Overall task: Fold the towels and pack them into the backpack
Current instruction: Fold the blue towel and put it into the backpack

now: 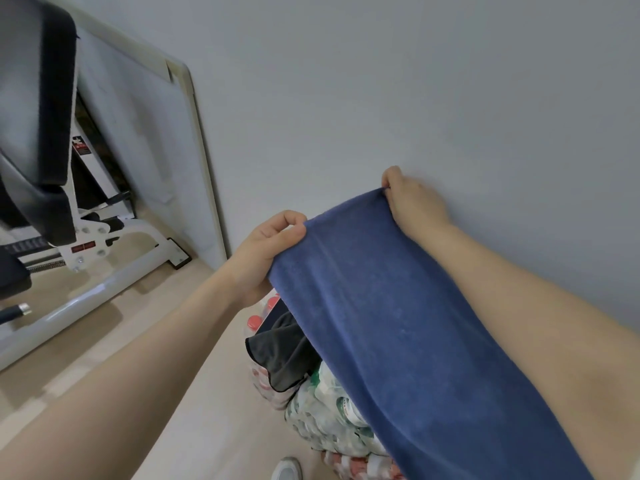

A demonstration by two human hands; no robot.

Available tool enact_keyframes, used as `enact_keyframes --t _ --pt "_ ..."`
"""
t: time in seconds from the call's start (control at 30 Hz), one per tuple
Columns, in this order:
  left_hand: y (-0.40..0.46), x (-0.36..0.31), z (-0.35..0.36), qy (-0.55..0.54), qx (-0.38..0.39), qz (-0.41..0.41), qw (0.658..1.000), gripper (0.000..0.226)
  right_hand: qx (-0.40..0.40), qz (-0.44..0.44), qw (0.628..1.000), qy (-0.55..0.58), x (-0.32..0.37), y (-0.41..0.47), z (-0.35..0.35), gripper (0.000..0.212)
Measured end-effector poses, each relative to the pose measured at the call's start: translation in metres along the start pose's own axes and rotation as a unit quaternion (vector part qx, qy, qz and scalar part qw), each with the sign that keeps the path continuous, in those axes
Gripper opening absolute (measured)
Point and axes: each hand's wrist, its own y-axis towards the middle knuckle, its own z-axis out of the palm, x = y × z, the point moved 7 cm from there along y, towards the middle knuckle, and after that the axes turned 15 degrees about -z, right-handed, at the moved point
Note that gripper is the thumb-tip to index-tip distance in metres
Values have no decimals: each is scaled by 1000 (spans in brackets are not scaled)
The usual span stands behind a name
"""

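Blue towel (398, 323): plain terry, unprinted, held up in air before grey wall (415, 81), hanging down toward viewer. Left hand (266, 251) pinches one top corner, right hand (412, 199) pinches other. Red label on exercise frame (83, 247): unreadable.

Both bare arms reach forward, the left hand (268, 251) and right hand (414, 199) each raised in a pinching grip.

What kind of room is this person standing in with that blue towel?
Probably a room at home, perhaps a spare or storage room. A white exercise machine stands on the pale wood floor by a plain grey wall, and shrink-wrapped packs of bottled drinks are stacked below the towel.
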Motion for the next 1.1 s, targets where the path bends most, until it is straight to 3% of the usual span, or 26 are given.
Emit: enact_keyframes --t 0.17,0.37,0.43,0.53,0.63,0.7,0.87,1.0,1.03,1.1 --pt "-11 -8 0 -17 11 10 1000 17 -51 13 998 -19 5 4 -43 26" --pt "-29 31 53 17 100 -47 994 2 -25 13 999 15 -21 -73 -47 20" --pt "-33 43 77 56 126 -61 989 6 -86 64 991 78 -34 -109 -57 12" --pt "-44 59 123 119 168 -70 976 8 -158 165 954 196 -54 -165 -72 19" --pt "-62 79 174 168 224 -77 957 17 -194 216 930 224 -69 -221 -85 14" --pt "-77 93 209 193 276 -87 938 13 -226 247 916 220 -78 -262 -96 5" --pt "-113 141 287 251 355 -141 889 32 -235 299 909 169 -94 -362 -114 35" --pt "-128 196 320 426 375 -171 805 16 -108 376 911 131 -105 -432 -85 47" --pt "-127 211 321 499 360 -161 772 10 -68 387 909 137 -105 -445 -73 44" --pt "-114 230 319 620 302 -119 714 19 -16 390 908 149 -101 -463 -55 33"
